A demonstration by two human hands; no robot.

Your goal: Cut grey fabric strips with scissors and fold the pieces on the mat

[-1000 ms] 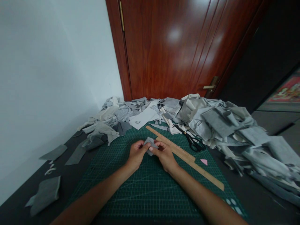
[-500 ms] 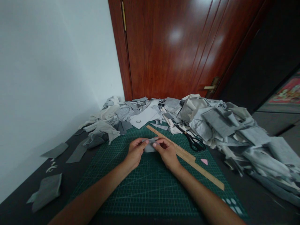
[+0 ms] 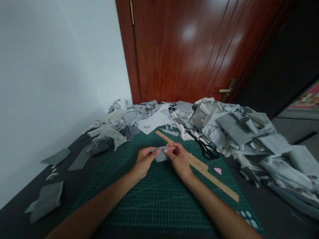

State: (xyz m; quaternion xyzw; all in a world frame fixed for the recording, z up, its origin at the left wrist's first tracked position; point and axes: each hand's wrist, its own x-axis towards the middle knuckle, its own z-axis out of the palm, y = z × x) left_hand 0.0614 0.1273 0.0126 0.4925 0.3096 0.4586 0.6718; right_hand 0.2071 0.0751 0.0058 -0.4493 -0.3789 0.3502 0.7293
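Observation:
A small piece of grey fabric (image 3: 162, 156) is stretched between my two hands over the green cutting mat (image 3: 159, 202). My left hand (image 3: 146, 160) pinches its left side, thumb on top. On the right side, my right hand (image 3: 179, 159) pinches it between thumb and fingers. The fabric's upper edge looks folded, and the fingertips behind it are partly hidden. Just right of my right hand lie wooden rulers (image 3: 214, 181), slanting across the mat. Black-handled scissors (image 3: 208, 151) and a pink triangular piece of chalk (image 3: 217, 171) rest farther right.
Heaps of grey and white fabric scraps (image 3: 234, 129) line the back and right of the table. A white paper sheet (image 3: 152, 122) with a mark lies at the back. Folded grey cloth (image 3: 47, 200) sits at the left. A wall and wooden door (image 3: 179, 53) stand behind.
The fabric has tilted so more of its face shows below my thumbs. My right hand has turned slightly, its fingers more raised. Both hands keep their pinch.

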